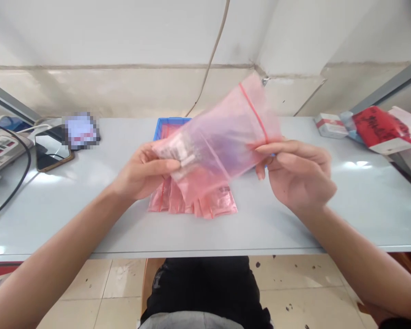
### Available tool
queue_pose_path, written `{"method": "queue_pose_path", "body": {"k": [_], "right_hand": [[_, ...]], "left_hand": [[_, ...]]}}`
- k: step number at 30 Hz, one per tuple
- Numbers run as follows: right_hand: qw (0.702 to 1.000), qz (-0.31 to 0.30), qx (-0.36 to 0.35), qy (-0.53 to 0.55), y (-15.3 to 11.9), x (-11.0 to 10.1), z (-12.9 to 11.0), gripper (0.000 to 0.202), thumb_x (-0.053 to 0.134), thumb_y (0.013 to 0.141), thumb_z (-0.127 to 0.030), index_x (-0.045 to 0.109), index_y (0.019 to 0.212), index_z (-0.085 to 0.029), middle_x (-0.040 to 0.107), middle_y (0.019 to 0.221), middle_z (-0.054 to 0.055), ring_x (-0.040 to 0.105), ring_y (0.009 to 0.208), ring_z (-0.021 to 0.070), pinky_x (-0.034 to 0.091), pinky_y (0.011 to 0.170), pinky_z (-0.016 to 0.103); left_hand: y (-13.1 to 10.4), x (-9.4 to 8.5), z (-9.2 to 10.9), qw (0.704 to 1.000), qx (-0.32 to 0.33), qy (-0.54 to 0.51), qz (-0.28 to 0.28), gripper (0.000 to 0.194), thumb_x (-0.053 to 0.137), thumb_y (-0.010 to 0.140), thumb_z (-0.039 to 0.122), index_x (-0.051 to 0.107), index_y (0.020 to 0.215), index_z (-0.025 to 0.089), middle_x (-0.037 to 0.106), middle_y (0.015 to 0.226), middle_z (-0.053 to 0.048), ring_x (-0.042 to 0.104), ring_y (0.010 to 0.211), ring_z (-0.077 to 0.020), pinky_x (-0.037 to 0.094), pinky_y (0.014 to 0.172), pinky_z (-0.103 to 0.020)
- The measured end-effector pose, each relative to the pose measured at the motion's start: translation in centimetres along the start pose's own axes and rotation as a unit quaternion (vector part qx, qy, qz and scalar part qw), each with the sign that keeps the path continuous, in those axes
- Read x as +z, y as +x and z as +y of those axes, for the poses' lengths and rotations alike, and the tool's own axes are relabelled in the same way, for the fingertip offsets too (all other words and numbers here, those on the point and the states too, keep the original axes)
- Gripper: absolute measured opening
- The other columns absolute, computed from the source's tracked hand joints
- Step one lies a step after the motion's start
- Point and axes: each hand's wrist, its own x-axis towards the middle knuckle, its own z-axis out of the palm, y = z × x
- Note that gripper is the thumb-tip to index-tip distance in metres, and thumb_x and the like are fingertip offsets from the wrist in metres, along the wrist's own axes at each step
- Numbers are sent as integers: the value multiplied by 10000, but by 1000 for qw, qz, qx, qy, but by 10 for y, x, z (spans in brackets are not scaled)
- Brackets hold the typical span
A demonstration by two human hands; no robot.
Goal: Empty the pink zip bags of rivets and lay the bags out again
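A pink translucent zip bag [222, 132] is held up above the table, tilted with its red zip strip at the upper right. My left hand [147, 169] pinches its lower left corner, where small pale items show through the plastic. At the zip end, my right hand [297, 169] grips the edge between thumb and finger. Beneath the held bag, several pink bags [219, 203] lie overlapping on the table. Behind them a blue tray [174, 121] with pink material in it is partly hidden by the bag.
On the grey table [71, 228], a phone [53, 151], a blurred-out object [80, 130] and a power strip [5, 146] with cables are at the left. A small white box [330, 125] and a red package [380, 128] stand at the back right.
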Motion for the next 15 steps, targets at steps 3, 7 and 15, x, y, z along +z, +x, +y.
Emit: {"method": "queue_pose_path", "body": {"k": [3, 7, 15], "right_hand": [[999, 21, 27, -22, -1, 0, 3, 189, 661, 929, -214, 846, 963, -228, 816, 1038, 77, 703, 762, 191, 507, 492, 295], [997, 10, 74, -34, -3, 3, 9, 323, 736, 906, -248, 758, 1223, -302, 813, 918, 23, 730, 748, 183, 551, 537, 280], [987, 12, 96, -129, -6, 3, 17, 316, 765, 903, -234, 737, 1210, -307, 798, 888, -8, 710, 706, 156, 597, 602, 304]], "left_hand": [[4, -3, 2, 997, 25, 11, 72, 160, 835, 822, 286, 799, 968, 234, 772, 1001, -16, 746, 946, -185, 651, 889, -307], [7, 0, 0, 993, 56, 35, 98, 261, 822, 837, 222, 764, 1086, 275, 746, 1078, 3, 721, 1001, -159, 630, 908, -283], [6, 3, -9, 977, 114, 142, 114, 395, 849, 827, 257, 723, 1199, 300, 714, 1110, -23, 704, 999, -184, 617, 878, -339]]}}
